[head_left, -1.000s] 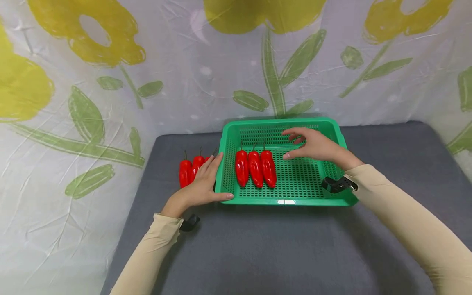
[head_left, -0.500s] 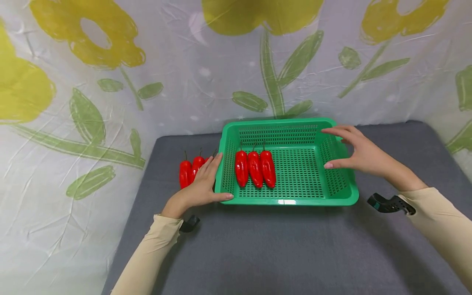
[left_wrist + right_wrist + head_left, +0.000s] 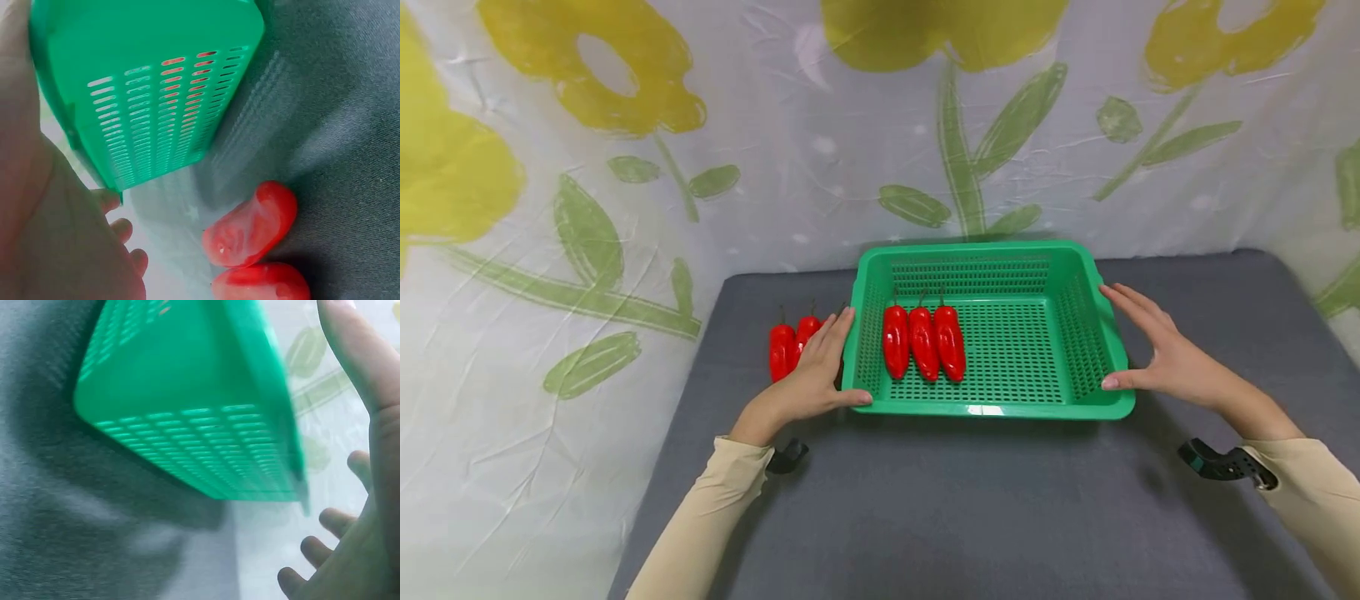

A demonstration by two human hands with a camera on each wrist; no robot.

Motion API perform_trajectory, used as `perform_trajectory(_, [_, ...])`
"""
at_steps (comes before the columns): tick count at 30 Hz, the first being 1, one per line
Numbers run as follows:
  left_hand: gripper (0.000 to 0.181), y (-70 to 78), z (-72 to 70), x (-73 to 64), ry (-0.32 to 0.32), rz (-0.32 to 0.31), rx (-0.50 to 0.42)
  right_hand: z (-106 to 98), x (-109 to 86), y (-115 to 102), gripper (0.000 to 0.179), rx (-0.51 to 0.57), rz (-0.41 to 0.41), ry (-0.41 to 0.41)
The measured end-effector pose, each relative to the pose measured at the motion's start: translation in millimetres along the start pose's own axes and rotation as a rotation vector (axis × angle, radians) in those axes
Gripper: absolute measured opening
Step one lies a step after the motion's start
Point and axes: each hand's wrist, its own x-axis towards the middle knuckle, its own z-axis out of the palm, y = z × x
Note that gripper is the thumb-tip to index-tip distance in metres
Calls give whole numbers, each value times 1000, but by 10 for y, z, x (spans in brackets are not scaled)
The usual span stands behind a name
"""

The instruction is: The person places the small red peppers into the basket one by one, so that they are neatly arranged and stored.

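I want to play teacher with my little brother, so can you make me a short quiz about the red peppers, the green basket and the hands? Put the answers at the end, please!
1. Pick one: how many red peppers lie inside the green basket?
A) two
B) three
C) six

2. True or false: the peppers inside lie at the person's right-hand end of the basket.

3. Fill in the gap: in the head view, the outside peppers are partly hidden behind the person's ____ hand.

Key:
1. B, three.
2. False; they lie toward the left end.
3. Left; the left hand covers part of them.
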Motion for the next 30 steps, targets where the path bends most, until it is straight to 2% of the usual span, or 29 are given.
perform_trajectory(4, [118, -50, -67, -35, 33, -10, 0, 66, -62, 97, 120, 29, 14, -34])
perform_trajectory(8, [110, -152, -222, -101, 128, -41, -49, 93, -93, 166, 119, 48, 37, -64])
perform_trajectory(10, [105, -229, -307, -122, 203, -53, -89, 91, -107, 184, 118, 61, 50, -79])
perform_trajectory(13, [96, -391, -397, -147, 350, -52, -155, 83, -124, 201, 116, 109, 61, -112])
perform_trajectory(15, [90, -523, -424, -153, 444, -52, -194, 83, -129, 205, 115, 117, 79, -132])
perform_trajectory(17, [85, -658, -422, -153, 506, -68, -226, 84, -131, 214, 115, 142, 77, -149])
perform_trajectory(20, [82, -847, -390, -152, 528, -105, -266, 89, -121, 228, 113, 154, 75, -159])
perform_trajectory(25, [78, -1127, -303, -147, 484, -164, -283, 97, -107, 254, 112, 191, 48, -168])
perform_trajectory(30, [72, -1368, -226, -155, 456, -187, -280, 106, -112, 262, 110, 203, 45, -171])
